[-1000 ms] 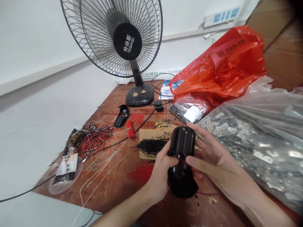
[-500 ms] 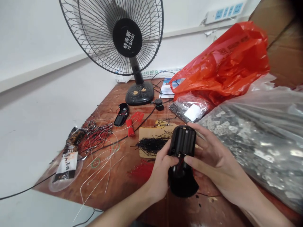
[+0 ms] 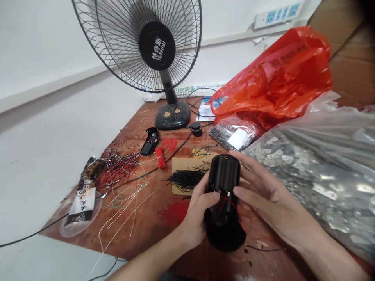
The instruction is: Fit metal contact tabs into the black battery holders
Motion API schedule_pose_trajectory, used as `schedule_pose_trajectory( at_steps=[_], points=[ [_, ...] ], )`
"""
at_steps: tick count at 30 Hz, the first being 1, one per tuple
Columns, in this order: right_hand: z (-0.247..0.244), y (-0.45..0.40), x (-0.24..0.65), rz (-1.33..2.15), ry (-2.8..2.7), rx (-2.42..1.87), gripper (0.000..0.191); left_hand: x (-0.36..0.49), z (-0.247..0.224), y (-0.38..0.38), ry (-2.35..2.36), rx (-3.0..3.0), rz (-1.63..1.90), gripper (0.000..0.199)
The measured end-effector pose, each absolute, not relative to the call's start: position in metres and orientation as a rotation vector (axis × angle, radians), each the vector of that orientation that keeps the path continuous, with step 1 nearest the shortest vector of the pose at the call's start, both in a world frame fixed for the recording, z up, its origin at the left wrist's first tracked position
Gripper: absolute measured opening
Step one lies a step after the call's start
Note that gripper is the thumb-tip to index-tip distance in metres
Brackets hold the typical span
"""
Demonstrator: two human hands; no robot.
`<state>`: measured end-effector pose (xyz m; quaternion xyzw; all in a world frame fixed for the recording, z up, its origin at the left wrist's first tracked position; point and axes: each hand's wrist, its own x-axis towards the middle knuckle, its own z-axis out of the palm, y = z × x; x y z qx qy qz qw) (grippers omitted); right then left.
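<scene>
A black plastic battery housing point(image 3: 224, 175) is held up between my two hands over the table, its hollow side facing me. Inside, a thin red wire point(image 3: 231, 201) curves across the middle beside small metal contacts. My left hand point(image 3: 195, 214) grips the left side, thumb tip on the inside edge near the contacts. From the right, my right hand point(image 3: 263, 199) closes around the other side, its thumb at the rim and fingers behind. Beneath lies a bundle of black wires point(image 3: 187, 178) on a tan board point(image 3: 177, 191), with red wires point(image 3: 175, 210) just in front.
A similar black housing point(image 3: 150, 141) lies near the fan point(image 3: 171, 115). Loose red wires point(image 3: 117, 171) and pale strands point(image 3: 129, 207) spread at left. A clear bag of metal pieces point(image 3: 322, 175) and a red plastic bag point(image 3: 272, 82) fill the right side.
My right thumb has shifted right, away from the middle of the housing, so more of the red wire and contacts shows. The housing has moved slightly left.
</scene>
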<state>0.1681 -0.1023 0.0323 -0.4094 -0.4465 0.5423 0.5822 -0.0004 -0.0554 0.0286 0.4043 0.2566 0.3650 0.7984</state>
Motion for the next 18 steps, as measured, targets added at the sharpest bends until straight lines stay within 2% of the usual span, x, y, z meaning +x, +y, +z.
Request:
schedule_pose_trajectory(
  at_steps=[8, 18],
  points=[
    [0.0359, -0.1030, 0.1690, 1.242, -1.089, -0.967, 0.063, 0.0008, 0.0268, -0.0555, 0.765, 0.866, 0.769, 0.075],
    [0.0363, -0.1007, 0.1623, 1.161, -1.090, -0.978, 0.063, 0.0002, 0.0266, -0.0556, 0.647, 0.813, 0.744, 0.074]
  ],
)
